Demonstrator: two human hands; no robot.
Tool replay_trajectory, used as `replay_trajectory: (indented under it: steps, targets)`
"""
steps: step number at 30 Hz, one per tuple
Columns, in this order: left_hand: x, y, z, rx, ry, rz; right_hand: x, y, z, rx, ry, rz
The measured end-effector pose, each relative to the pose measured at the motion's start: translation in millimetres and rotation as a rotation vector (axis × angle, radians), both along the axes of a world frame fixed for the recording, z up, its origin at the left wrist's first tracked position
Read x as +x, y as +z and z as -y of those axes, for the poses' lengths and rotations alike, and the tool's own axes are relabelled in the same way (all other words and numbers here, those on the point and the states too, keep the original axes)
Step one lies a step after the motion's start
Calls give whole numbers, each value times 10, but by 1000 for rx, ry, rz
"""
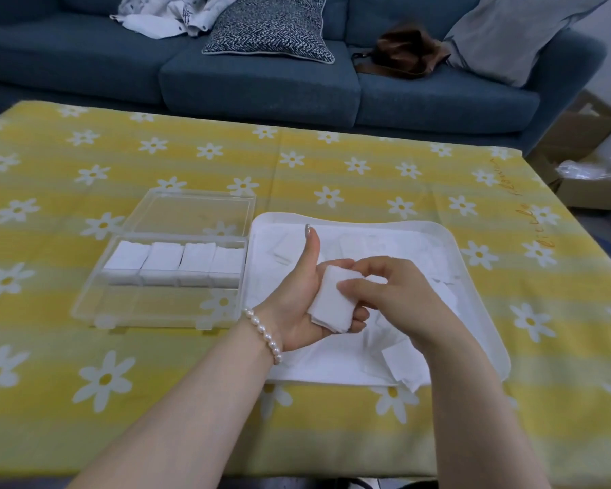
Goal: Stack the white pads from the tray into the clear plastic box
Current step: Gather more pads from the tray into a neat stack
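Four stacks of white pads (175, 262) fill the clear plastic box (156, 305), its lid open on the far side, its near strip bare. Right of it, the left hand (306, 305), thumb up, cradles a small pad bundle (332, 300); the right hand (395, 298) pinches its top. Both hover over the white tray (473, 262), hiding loose pads, which blur against the tray's white
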State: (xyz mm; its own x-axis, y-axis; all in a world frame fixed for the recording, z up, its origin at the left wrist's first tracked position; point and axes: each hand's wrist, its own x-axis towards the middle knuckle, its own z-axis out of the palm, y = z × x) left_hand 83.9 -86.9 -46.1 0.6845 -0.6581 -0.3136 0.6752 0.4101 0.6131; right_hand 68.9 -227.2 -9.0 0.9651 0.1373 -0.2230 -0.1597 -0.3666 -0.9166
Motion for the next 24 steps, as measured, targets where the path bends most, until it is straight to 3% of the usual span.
replay_trajectory:
  steps: [5, 8, 16, 24]
  targets:
    - [-26, -1, -24, 83, -92, -20, 37, 3, 73, 43, -118, 38]
    - [-37, 16, -12, 76, -110, -67, 37, -5, 87, 115, -80, 23]
    - [-75, 120, 30, 7, -120, -76, 142, -154, 199, 799, 196, -142]
    - [-61, 128, -1, -34, -155, -39, 240, -366, 98, 1018, 317, -153]
